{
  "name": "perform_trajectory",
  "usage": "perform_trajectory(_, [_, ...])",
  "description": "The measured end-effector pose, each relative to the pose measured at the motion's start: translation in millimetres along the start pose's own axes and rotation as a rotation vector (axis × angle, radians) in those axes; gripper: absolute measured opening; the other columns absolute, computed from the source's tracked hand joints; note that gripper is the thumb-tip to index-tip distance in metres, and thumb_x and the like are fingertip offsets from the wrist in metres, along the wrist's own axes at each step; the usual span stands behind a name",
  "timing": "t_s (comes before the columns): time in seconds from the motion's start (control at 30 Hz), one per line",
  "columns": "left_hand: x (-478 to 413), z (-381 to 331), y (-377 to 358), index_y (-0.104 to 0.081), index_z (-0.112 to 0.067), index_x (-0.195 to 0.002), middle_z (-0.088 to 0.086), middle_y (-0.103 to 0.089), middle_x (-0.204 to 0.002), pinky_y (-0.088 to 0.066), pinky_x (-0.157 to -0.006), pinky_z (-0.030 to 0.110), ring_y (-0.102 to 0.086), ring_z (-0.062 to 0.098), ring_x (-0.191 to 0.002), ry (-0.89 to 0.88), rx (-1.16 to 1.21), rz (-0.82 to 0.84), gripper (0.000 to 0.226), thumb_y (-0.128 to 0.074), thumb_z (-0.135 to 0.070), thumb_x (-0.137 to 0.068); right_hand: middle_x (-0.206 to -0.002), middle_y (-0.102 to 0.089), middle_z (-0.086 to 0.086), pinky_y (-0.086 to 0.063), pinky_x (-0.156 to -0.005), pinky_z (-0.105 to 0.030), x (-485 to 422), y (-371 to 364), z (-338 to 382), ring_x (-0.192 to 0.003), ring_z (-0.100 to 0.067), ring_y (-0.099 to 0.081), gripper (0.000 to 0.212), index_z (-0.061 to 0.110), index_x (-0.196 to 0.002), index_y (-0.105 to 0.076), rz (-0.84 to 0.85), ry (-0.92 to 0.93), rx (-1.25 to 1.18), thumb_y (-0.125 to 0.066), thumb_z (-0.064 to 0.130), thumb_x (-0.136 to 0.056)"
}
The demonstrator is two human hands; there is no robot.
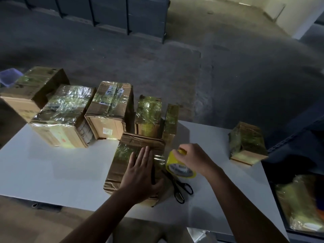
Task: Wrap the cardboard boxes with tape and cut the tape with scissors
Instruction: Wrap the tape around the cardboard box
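Crumpled cardboard box under left hand, tape-glossed on top.

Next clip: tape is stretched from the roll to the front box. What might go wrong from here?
1. The stretched tape between the box and the tape roll looks crinkled and may stick to itself or crease.
2. The left hand presses the box and the right hand holds the tape roll, so picking up the scissors means releasing one; the tape could slacken.

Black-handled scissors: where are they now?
Head view, right of centre: the black-handled scissors lie on the white table, right of the crumpled cardboard box, just nearer than the yellow tape roll.
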State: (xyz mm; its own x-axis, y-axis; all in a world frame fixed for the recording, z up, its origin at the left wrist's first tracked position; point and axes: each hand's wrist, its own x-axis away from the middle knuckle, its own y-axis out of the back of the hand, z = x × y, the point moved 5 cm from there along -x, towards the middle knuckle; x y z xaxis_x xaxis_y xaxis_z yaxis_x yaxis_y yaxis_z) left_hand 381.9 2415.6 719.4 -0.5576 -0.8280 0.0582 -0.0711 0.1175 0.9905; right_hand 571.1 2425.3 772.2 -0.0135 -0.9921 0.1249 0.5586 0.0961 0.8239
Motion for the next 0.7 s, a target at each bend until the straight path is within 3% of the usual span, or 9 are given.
perform_trajectory(0.1, [0,0,0,0.01,-0.01,-0.15,0.008,0.022,-0.155,0.02,-0.114,0.041,0.025,0.022,-0.143,-0.017,-0.005,0.015,0.1,-0.012,-0.078,-0.079,-0.051,-0.037,0.0,-0.026,-0.048,-0.028,3,-9,-16,-0.048,-0.014,-0.036,0.043,0.018,-0.056,-0.039,0.005,0.012,0.048,-0.056,0.036,-0.09])
perform_trajectory(0.23, [0,2,3,0.016,-0.011,-0.15,0.008,0.027,-0.154,0.021,-0.115,0.042,0.027,0.021,-0.143,-0.034,-0.005,0.036,0.101,-0.017,-0.078,-0.081,-0.059,-0.048,-0.002,-0.032,-0.052,-0.027,4,-31,-33,-0.057,-0.02,-0.048,0.034,0.017,-0.063,-0.048,0.077,-0.058,0.07,-0.056,0.034,-0.091])
perform_trajectory(0.37, [5,3,6,0.016,-0.01,-0.15,0.011,0.028,-0.153,0.022,-0.113,0.044,0.029,0.024,-0.142,-0.008,-0.017,0.054,0.098,-0.024,-0.07,-0.083,-0.078,-0.065,-0.008,-0.042,-0.062,-0.028,3,-61,-28,-0.076,-0.026,-0.064,0.027,0.015,-0.085,-0.064,0.157,-0.089,0.014,-0.054,0.039,-0.091])
perform_trajectory(0.43, [9,2,3,0.021,-0.014,-0.147,0.011,0.029,-0.153,0.022,-0.112,0.048,0.031,0.028,-0.139,0.025,-0.039,0.056,0.092,-0.022,-0.066,-0.086,-0.086,-0.068,-0.012,-0.037,-0.062,-0.026,4,-73,-22,-0.081,-0.028,-0.064,0.029,0.013,-0.094,-0.065,0.117,-0.063,0.013,-0.054,0.04,-0.092])
perform_trajectory(0.57, [12,3,0,0.029,-0.027,-0.142,0.007,0.029,-0.153,0.024,-0.107,0.051,0.032,0.03,-0.138,0.028,-0.038,0.045,0.079,-0.019,-0.063,-0.09,-0.084,-0.067,-0.011,-0.035,-0.062,-0.026,10,-89,-16,-0.081,-0.03,-0.063,0.029,0.015,-0.088,-0.062,-0.012,-0.078,-0.019,-0.049,0.041,-0.093])
perform_trajectory(0.7, [8,9,-2,0.037,-0.043,-0.137,0.008,0.034,-0.15,0.026,-0.104,0.053,0.036,0.032,-0.135,-0.024,-0.039,0.08,0.074,-0.021,-0.058,-0.093,-0.08,-0.068,-0.01,-0.036,-0.061,-0.026,14,-85,-13,-0.075,-0.03,-0.064,0.037,0.013,-0.087,-0.065,-0.118,-0.022,0.097,-0.045,0.044,-0.095])
